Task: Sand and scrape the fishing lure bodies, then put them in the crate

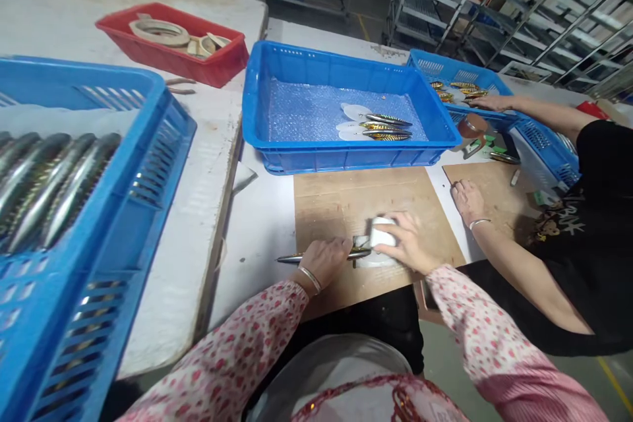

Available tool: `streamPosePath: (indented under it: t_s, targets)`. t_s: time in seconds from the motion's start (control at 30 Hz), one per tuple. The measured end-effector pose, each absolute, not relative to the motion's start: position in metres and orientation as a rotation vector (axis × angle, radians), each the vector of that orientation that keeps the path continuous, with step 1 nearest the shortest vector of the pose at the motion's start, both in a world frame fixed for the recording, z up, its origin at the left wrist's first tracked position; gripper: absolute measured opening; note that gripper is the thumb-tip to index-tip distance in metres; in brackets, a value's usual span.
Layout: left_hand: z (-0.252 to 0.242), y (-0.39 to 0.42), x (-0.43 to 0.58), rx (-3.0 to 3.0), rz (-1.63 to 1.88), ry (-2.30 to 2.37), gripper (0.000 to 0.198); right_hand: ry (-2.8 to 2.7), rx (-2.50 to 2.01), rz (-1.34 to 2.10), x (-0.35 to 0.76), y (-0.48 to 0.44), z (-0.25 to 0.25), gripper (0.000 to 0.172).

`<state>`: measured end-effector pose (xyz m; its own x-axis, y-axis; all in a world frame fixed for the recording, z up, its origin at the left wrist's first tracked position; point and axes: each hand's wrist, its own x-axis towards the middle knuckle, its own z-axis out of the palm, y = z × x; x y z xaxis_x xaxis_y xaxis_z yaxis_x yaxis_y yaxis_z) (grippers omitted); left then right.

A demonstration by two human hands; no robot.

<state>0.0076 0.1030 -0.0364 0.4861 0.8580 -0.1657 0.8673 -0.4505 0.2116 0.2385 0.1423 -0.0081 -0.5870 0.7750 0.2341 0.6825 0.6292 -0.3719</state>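
My left hand [324, 260] is closed around a slim silver fishing lure [291, 258], held level just above or on a cardboard sheet [321, 201]. One tip of the lure sticks out to the left, past the cardboard's edge. At the other end, my right hand [409, 242] grips a small white block [382, 232] between thumb and fingers. Under the block is a pale, flat piece [373, 262]; whether it is joined to the lure I cannot tell. Beyond the cardboard, a blue tray [346, 157] holds several lures [388, 126] with clear, rounded lips on bubble wrap.
A blue crate [165, 165] of silver lures stands at left. Behind it is a red bin [173, 66] with tape rolls, pliers [180, 87] beside it. On the right, a co-worker's arm [509, 270] rests near another cardboard sheet; their other hand reaches into a blue basket [420, 66].
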Motion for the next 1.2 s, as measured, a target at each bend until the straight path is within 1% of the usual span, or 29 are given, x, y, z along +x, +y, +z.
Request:
streamPosePath:
  t_s: [0.07, 0.1, 0.23, 0.3, 0.43, 0.63, 0.77, 0.8, 0.97, 1.03, 1.13, 1.2]
  targets:
    - [-0.037, 0.103, 0.007, 2.459, -0.056, 1.476, 0.02, -2.503, -1.144, 0.348, 0.233, 0.142, -0.012, 0.042]
    - [-0.037, 0.102, 0.007, 2.458, -0.058, 1.474, 0.02, -2.489, -1.132, 0.355, 0.234, 0.142, -0.014, 0.043]
    - [-0.036, 0.102, 0.007, 2.485, -0.032, 1.45, 0.021, -2.392, -1.152, 0.371, 0.261, 0.14, -0.021, 0.033]
    - [-0.035, 0.102, 0.008, 2.49, -0.022, 1.452, 0.022, -2.383, -1.167, 0.352, 0.261, 0.141, -0.023, 0.032]
    - [-0.034, 0.102, 0.007, 2.469, -0.057, 1.45, 0.024, -2.451, -1.105, 0.349, 0.243, 0.142, -0.026, 0.044]
    - [-0.036, 0.103, 0.005, 2.481, -0.025, 1.421, 0.022, -2.309, -1.167, 0.344, 0.26, 0.137, -0.031, 0.033]
    - [-0.036, 0.102, 0.005, 2.474, -0.099, 1.441, 0.019, -2.387, -1.162, 0.372, 0.24, 0.138, -0.029, 0.042]
    - [-0.036, 0.102, 0.005, 2.477, -0.106, 1.445, 0.019, -2.391, -1.145, 0.388, 0.24, 0.138, -0.029, 0.042]
    - [-0.033, 0.102, 0.005, 2.48, -0.061, 1.435, 0.024, -2.268, -1.166, 0.376, 0.263, 0.134, -0.029, 0.033]
    - [-0.03, 0.103, 0.006, 2.462, -0.086, 1.426, 0.022, -2.307, -1.183, 0.348, 0.255, 0.134, -0.03, 0.036]
    - [-0.024, 0.104, 0.006, 2.433, -0.143, 1.423, 0.017, -2.41, -1.119, 0.368, 0.241, 0.138, -0.029, 0.047]
    - [-0.022, 0.105, 0.006, 2.435, -0.149, 1.413, 0.017, -2.399, -1.088, 0.388, 0.248, 0.138, -0.028, 0.045]
